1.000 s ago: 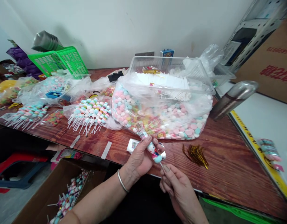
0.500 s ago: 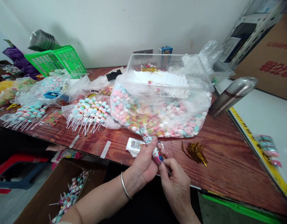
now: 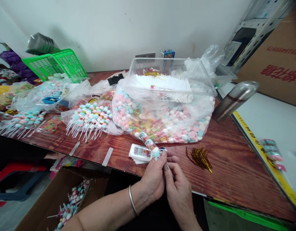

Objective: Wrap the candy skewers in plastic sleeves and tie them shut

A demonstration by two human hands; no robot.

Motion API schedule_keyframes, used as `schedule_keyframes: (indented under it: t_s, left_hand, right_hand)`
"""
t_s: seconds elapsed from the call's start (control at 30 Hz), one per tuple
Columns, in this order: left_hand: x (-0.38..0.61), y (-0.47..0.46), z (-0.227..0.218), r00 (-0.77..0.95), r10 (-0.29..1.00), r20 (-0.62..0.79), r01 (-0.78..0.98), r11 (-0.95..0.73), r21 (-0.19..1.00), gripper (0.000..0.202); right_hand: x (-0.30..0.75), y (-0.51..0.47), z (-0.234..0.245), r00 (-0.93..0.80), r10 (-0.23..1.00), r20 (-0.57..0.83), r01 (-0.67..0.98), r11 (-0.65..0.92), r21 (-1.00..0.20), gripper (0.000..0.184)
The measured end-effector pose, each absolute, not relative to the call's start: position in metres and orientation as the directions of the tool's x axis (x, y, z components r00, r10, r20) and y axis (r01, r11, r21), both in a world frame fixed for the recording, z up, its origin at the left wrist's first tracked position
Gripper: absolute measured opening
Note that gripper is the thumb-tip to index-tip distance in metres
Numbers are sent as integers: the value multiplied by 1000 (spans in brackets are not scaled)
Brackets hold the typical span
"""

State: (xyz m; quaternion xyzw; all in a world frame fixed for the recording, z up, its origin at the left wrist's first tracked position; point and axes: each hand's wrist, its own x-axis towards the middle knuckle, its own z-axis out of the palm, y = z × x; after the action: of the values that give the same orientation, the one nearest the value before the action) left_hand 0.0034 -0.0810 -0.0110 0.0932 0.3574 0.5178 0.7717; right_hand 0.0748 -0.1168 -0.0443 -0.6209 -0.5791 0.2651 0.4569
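Observation:
My left hand (image 3: 152, 181) is closed around the lower part of a marshmallow lollipop (image 3: 148, 143) in a clear printed wrapper, its top tilted up and to the left. Pressed close beside it, my right hand (image 3: 178, 189) pinches at the bottom end of the same lollipop; the stick and the wrapper's neck are hidden by the fingers. A stack of flat printed wrappers (image 3: 139, 152) lies just behind my left hand. To the right is a bundle of gold twist ties (image 3: 200, 158) on the wooden table (image 3: 232, 173).
A big clear bag of marshmallows (image 3: 184, 123) holds up a plastic tub (image 3: 172, 88) of white sticks. Skewered marshmallows (image 3: 90, 117) lie to the left. A steel flask (image 3: 234, 101) stands at right. Below the table edge is a cardboard box (image 3: 42, 202) of finished lollipops.
Both hands have drawn closer together, my right hand moving slightly left and up to the lollipop's lower end. More of the wrapped top now shows above my left hand. The view has shifted slightly.

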Motion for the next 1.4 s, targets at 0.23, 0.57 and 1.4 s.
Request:
schedule_keyframes:
  t_s: [0.23,0.57,1.4]
  left_hand:
    - [-1,-79,-17,259,892,-370,-595,449,666,29]
    - [-12,-81,-17,266,918,-294,-554,395,733,26]
    - [-35,-77,-29,569,757,-322,-318,564,762,33]
  right_hand:
    - [74,-115,-56,53,861,506,800,266,-538,36]
    - [92,-110,-48,114,914,389,638,233,-734,26]
    - [83,-122,-58,-408,855,-320,-451,-494,-743,57]
